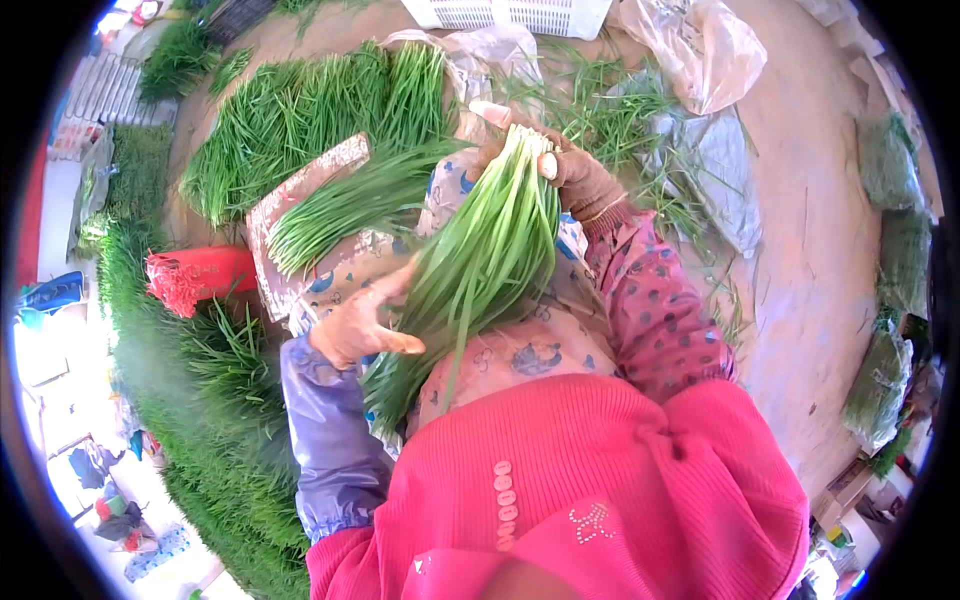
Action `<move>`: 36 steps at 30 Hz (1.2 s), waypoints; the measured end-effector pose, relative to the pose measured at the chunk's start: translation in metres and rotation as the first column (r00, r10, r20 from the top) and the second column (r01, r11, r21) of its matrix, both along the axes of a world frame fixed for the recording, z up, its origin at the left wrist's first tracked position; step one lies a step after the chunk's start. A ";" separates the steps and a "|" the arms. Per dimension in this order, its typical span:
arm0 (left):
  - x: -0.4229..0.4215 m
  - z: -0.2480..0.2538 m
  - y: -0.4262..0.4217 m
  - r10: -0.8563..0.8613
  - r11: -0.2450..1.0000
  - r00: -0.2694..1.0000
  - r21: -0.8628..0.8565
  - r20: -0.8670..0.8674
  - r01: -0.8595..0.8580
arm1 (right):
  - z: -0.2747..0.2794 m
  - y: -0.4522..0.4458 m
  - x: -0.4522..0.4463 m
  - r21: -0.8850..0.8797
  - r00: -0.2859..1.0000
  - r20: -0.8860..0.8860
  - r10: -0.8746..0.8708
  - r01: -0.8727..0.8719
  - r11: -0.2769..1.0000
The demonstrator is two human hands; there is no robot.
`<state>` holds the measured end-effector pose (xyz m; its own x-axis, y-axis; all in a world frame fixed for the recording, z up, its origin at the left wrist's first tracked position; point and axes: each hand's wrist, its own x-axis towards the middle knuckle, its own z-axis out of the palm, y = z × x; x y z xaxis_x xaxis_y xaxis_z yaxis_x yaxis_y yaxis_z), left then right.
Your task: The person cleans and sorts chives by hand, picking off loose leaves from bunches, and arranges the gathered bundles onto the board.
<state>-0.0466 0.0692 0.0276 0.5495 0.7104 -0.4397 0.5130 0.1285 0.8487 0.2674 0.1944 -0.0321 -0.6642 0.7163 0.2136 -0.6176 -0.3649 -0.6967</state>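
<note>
My right hand (575,172), in a brown glove with bare fingertips, grips a bunch of long green leafy stalks (490,235) near its pale ends, which point up and away. The leaves fan down toward my lap. My left hand (365,318) is bare, with thumb and fingers spread at the left side of the leaves. Beyond it, a smaller bunch of green stalks (340,205) lies on a worn board (268,250) across my lap, over a patterned apron.
Rows of cut greens (320,115) lie at the upper left. A red bundle (205,275) sits left of the board. A white crate (510,15), clear plastic bags (700,50) and loose leaves are ahead. Bagged greens (885,380) line the right edge.
</note>
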 end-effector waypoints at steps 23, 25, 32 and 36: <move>0.100 0.035 0.047 0.151 0.899 0.919 0.437 -0.365 0.025 | 0.078 -0.026 -0.064 0.113 0.782 0.452 -0.430 0.428 0.897; 0.093 0.026 0.047 0.263 0.668 0.959 0.737 -0.102 -0.105 | 0.096 -0.015 -0.055 0.107 0.715 0.463 -0.523 0.541 0.834; 0.000 -0.022 0.031 0.546 0.640 0.793 0.745 -0.272 -0.186 | 0.220 0.052 0.034 0.506 0.753 -0.017 -0.658 0.575 0.643; -0.037 -0.043 0.013 0.438 0.655 0.875 0.740 -0.207 -0.153 | 0.249 0.124 0.110 0.939 0.056 0.267 -0.962 0.208 0.273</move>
<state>-0.0840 0.0817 -0.0155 0.1702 0.9767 0.1308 0.8190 -0.2140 0.5324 0.3776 0.3187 0.2168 -0.0968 0.8350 0.5417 0.5702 0.4926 -0.6574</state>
